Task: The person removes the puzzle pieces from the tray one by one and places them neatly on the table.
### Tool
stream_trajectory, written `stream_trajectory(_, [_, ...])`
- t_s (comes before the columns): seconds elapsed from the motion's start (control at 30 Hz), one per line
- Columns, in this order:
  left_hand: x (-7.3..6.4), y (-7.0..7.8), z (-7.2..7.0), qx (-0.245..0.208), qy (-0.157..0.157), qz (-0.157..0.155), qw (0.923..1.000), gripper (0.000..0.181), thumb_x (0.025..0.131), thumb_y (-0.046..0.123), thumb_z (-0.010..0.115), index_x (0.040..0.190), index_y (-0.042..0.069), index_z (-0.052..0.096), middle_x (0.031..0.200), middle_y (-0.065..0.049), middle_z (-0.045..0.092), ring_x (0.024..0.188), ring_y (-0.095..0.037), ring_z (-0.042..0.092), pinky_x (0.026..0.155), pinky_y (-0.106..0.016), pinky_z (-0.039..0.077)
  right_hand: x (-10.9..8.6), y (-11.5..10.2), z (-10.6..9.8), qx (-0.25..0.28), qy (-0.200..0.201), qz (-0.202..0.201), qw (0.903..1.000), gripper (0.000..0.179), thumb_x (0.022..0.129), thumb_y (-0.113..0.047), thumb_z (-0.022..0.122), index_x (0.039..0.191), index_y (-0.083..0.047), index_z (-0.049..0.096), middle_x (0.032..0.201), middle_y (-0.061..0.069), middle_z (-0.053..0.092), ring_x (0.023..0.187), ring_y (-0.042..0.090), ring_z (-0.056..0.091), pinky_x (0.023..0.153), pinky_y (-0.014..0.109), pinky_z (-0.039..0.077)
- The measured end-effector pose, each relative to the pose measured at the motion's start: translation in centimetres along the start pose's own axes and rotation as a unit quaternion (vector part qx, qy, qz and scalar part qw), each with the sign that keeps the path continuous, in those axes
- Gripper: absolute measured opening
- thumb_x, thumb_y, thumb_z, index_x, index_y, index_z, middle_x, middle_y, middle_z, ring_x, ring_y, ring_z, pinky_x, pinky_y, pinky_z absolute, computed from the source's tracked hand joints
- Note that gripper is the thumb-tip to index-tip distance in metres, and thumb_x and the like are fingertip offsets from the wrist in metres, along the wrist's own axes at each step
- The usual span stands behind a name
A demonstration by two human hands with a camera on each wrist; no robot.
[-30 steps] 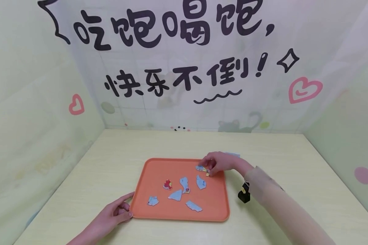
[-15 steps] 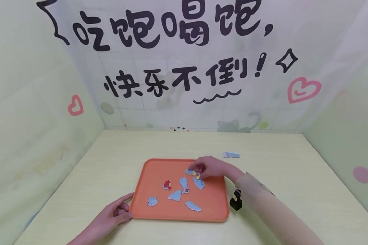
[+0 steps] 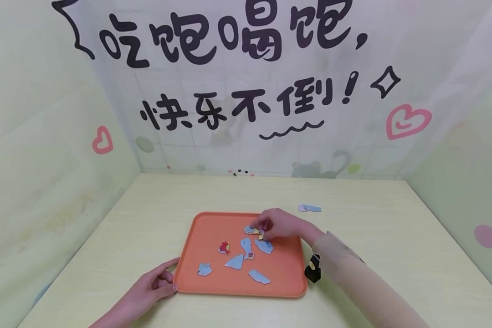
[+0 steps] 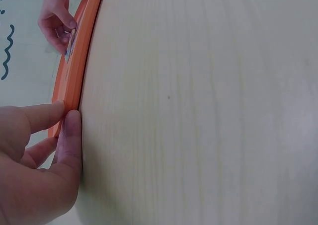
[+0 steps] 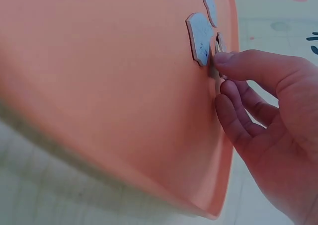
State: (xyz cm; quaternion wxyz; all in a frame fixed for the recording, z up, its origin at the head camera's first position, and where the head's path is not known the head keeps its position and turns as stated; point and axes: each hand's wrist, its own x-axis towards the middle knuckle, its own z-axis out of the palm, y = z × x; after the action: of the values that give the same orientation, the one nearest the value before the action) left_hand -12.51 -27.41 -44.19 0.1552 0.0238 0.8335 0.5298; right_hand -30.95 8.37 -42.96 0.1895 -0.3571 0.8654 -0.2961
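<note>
On the orange tray (image 3: 213, 223) my right hand (image 3: 280, 224) pinches a blue and yellow puzzle piece (image 3: 250, 230) near the back right. In the right wrist view, thumb and fingertips partly hide that piece, right beside a pale blue piece (image 5: 200, 38). My left hand (image 3: 153, 284) holds the tray's front left corner, its thumb and fingers at the rim (image 4: 74, 81). More irregular pieces lie flat: a blue one with a purple spot (image 3: 246, 246), a triangular one (image 3: 234, 262), a red and yellow one (image 3: 224, 247), a jagged one (image 3: 204, 269) and an oblong one (image 3: 259, 276).
A pale blue and pink strip-shaped piece (image 3: 310, 208) lies on the wooden table (image 3: 160, 205) behind the tray. A black item with a yellow mark (image 3: 313, 269) shows below the right sleeve. Printed cloth walls (image 3: 229, 150) surround the table.
My right hand has moved left with its piece from the tray's back right edge, and the pale blue piece beside it has shifted left and turned slightly. The left hand stays put.
</note>
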Motion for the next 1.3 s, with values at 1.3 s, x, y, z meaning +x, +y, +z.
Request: stream_trajectory(1.3, [0.1,-0.1,-0.1,0.006,0.0,-0.005,1.0,0.07,0.094,0.009,0.064,0.152,-0.006,0.028,0.106,-0.012,0.054,0.078,-0.004,0.052,0.07,-0.019,0.049,0.5,-0.8,0.7,0.01,0.032,0.027,0.9991,0.03,0.088,-0.008,0.073,0.117,-0.011,0.071,0.102,0.0,0.065,0.091,0.013,0.056,0.082,0.026,0.052])
